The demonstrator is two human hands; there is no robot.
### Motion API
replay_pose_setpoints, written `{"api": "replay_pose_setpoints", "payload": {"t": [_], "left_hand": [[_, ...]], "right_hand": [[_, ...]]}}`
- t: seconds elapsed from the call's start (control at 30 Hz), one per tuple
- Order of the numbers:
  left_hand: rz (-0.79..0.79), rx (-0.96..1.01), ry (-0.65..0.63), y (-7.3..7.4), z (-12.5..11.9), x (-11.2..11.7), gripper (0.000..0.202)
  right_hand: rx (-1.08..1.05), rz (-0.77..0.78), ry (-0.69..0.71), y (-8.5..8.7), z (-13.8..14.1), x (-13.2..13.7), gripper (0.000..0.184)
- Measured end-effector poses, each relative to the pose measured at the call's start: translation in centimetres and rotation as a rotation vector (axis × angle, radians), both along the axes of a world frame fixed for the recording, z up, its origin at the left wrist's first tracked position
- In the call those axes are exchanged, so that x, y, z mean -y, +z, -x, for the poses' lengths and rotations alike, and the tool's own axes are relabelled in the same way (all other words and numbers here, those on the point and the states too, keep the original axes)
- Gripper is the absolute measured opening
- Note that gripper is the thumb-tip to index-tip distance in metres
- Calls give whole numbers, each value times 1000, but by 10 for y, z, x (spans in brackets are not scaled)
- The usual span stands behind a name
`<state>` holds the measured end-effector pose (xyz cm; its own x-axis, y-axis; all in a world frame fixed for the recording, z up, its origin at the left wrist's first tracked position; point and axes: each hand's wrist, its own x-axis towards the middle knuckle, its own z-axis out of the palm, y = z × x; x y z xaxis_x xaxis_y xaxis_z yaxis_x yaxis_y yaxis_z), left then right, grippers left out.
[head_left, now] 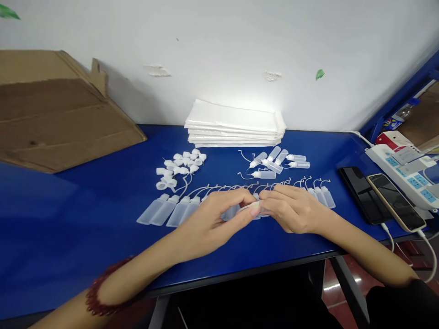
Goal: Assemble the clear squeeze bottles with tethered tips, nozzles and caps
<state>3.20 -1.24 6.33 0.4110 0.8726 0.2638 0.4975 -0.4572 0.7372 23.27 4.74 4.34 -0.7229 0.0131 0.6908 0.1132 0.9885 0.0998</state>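
My left hand [212, 219] and my right hand [295, 208] meet fingertip to fingertip above the row of bottles. Both are closed in a pinch around a small white plastic piece [254, 204]. A thin pale strip shows by the left thumb; the fingers cover most of the piece, so its exact kind is hidden. Beneath and around the hands lies a row of translucent squeeze bottles [180, 211] with thin curved strap ends above them. Left of centre is a heap of white caps [185, 157]. Several capped bottles with needle tips [265, 174] lie behind my right hand.
A stack of white padded envelopes [236, 121] lies against the wall on the blue table [113, 205]. Brown cardboard [61, 119] leans at the left. To the right are a black phone [363, 194], a second phone [396, 201] with a cable, and a power strip [406, 173].
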Motion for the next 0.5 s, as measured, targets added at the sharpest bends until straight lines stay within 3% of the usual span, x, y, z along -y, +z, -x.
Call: {"api": "replay_pose_setpoints", "payload": {"t": [0.17,0.23,0.3,0.5], "left_hand": [[-560,-332,-10,-14,4,-3,16],[-650,-382,-9,-17,5,-5,15],[-582,-326,-7,-16,4,-4,15],[20,-48,-74,-5,-1,-2,32]], "right_hand": [[160,256,-71,-1,-8,0,18],[215,383,-72,-1,-10,1,21],[223,414,-56,-2,-10,3,22],[151,131,-20,-2,-3,6,15]]}}
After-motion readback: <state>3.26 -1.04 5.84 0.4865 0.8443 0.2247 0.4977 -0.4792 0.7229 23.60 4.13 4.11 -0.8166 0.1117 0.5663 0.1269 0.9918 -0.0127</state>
